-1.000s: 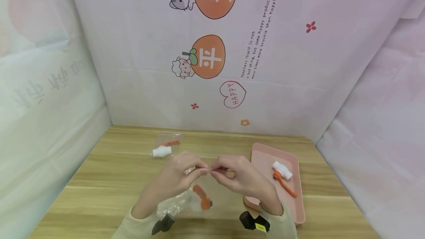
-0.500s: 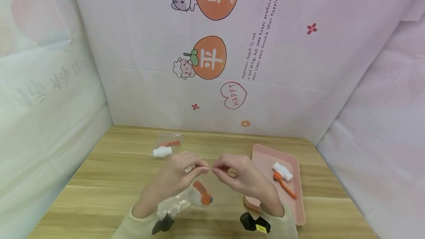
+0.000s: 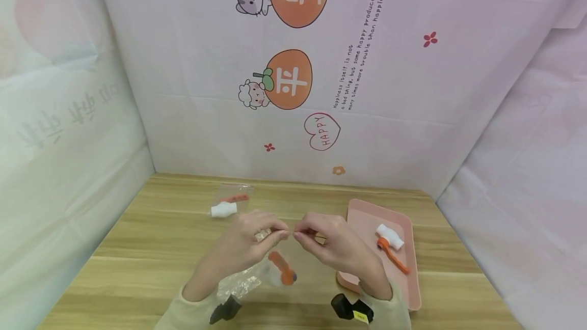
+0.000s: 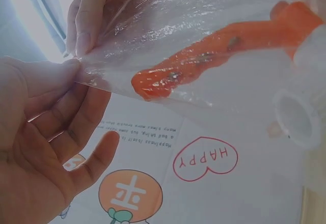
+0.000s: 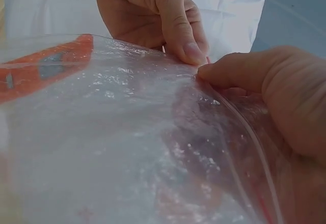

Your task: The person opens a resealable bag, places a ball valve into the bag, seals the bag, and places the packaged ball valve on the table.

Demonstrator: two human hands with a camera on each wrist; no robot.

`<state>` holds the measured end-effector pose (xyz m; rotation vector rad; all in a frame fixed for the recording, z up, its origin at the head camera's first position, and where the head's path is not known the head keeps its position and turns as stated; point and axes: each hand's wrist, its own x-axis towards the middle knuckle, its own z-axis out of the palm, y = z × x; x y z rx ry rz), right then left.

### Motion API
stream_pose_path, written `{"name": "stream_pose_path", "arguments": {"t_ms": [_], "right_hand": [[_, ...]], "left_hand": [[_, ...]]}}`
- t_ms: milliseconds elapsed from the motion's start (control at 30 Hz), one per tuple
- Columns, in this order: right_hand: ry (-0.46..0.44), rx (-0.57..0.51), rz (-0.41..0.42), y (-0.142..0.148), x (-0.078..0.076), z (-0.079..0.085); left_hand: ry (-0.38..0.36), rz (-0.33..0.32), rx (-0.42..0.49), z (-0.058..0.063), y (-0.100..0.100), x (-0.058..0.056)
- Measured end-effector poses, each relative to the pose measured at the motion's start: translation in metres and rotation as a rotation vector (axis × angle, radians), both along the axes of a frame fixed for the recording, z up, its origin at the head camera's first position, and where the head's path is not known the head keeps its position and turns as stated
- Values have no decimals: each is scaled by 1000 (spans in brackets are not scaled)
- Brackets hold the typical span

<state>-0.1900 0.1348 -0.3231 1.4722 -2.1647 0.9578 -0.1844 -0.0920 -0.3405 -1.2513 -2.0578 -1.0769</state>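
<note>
A clear zip bag hangs from both hands, with an orange handle (image 3: 281,266) and a white hollow-ended plastic part (image 4: 295,117) inside it. My left hand (image 3: 251,238) pinches the bag's upper edge between thumb and index finger; its other fingers are spread in the left wrist view. Close beside it, my right hand (image 3: 335,241) pinches the same edge. The zip bag (image 5: 117,117) spreads below the fingertips in the right wrist view, its seal strip with a red line running down to the right. Much of the bag is too transparent to make out in the head view.
At back left lies another clear bag holding a white part (image 3: 223,210) and an orange strip (image 3: 236,198). A pink tray (image 3: 378,210) on the right holds a white fitting (image 3: 390,236) and an orange handle. Crinkled clear plastic (image 3: 238,285) shows beneath the left forearm.
The bag's contents swing slightly, first away from me and then a little to the right. The fingertips have parted by a sliver; both hands keep their pinch and stay almost in place.
</note>
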Motion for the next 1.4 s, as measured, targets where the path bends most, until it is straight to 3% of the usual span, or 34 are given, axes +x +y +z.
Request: {"name": "stream_pose_path", "arguments": {"t_ms": [367, 633, 967, 1267, 1400], "right_hand": [[-17, 32, -23, 4, 1, 1], [-9, 53, -45, 2, 2, 1], [48, 51, -23, 2, 4, 3], [35, 53, -4, 1, 5, 3], [30, 66, -6, 2, 7, 4]], "left_hand": [[12, 13, -11, -3, 3, -1], [-41, -23, -24, -2, 3, 0], [6, -45, -28, -3, 7, 0], [77, 31, -39, 1, 5, 5], [65, 58, -46, 1, 6, 7]]}}
